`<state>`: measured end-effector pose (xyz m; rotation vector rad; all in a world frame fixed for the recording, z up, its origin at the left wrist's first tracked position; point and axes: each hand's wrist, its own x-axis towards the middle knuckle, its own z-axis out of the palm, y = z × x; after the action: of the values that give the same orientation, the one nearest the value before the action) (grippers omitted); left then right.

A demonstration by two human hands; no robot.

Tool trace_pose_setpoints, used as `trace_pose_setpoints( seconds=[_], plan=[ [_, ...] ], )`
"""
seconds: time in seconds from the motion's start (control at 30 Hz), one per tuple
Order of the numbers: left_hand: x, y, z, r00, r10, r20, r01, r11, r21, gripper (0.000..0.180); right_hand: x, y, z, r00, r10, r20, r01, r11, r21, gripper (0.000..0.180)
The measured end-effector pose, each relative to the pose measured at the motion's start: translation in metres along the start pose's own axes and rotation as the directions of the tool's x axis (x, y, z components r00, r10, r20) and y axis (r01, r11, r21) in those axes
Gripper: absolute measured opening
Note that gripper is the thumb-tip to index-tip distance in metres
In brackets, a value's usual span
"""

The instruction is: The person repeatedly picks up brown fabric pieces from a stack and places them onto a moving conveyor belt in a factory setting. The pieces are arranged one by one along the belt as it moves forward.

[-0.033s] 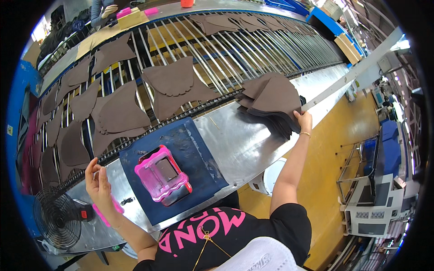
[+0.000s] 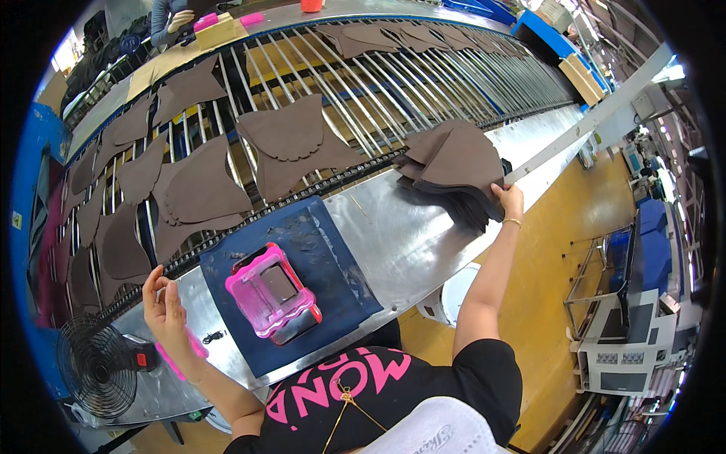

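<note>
My right hand (image 2: 510, 202) grips the near right edge of a fanned stack of brown cut pieces (image 2: 463, 160), thumb on top. The stack lies on the metal ledge beside the conveyor, its layers spread and overhanging one another. My left hand (image 2: 165, 306) is raised at the ledge's left side, fingers loosely bent and apart, holding nothing. Between my hands, a dark blue mat (image 2: 340, 284) carries a pink-framed, clear plastic box (image 2: 266, 291) with a dark object under its lower edge. More flat brown pieces (image 2: 200, 185) are spread over the conveyor rods, some overlapping.
A chain (image 2: 321, 181) runs along the near side of the rod conveyor (image 2: 363, 106). At the lower left stand a round black fan (image 2: 97, 367) and a small black cable (image 2: 214, 337). A white bucket (image 2: 457, 295) is below the ledge. Across the conveyor, a gloved person (image 2: 180, 19) is partly visible.
</note>
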<state>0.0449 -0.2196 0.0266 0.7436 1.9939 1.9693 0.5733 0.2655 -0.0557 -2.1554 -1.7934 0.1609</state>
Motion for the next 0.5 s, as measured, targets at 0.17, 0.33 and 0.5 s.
trace_pose_setpoints(
  seconds=[0.17,0.33,0.5],
  plan=[
    [-0.003,-0.007,-0.006,1.000,-0.001,-0.015,0.000,1.000,-0.019,0.032,0.013,-0.003,-0.019,0.994,0.073,0.077,-0.081,0.991,0.104,0.057],
    [-0.007,-0.008,-0.013,1.000,-0.012,-0.015,0.011,1.000,-0.023,0.030,-0.015,-0.059,-0.060,0.998,0.024,0.061,-0.011,0.981,-0.194,0.060],
    [-0.005,0.004,-0.004,0.999,-0.039,0.032,0.038,0.999,0.030,0.028,-0.079,-0.126,-0.100,0.873,-0.457,-0.167,0.438,0.888,-0.139,0.037]
  ],
)
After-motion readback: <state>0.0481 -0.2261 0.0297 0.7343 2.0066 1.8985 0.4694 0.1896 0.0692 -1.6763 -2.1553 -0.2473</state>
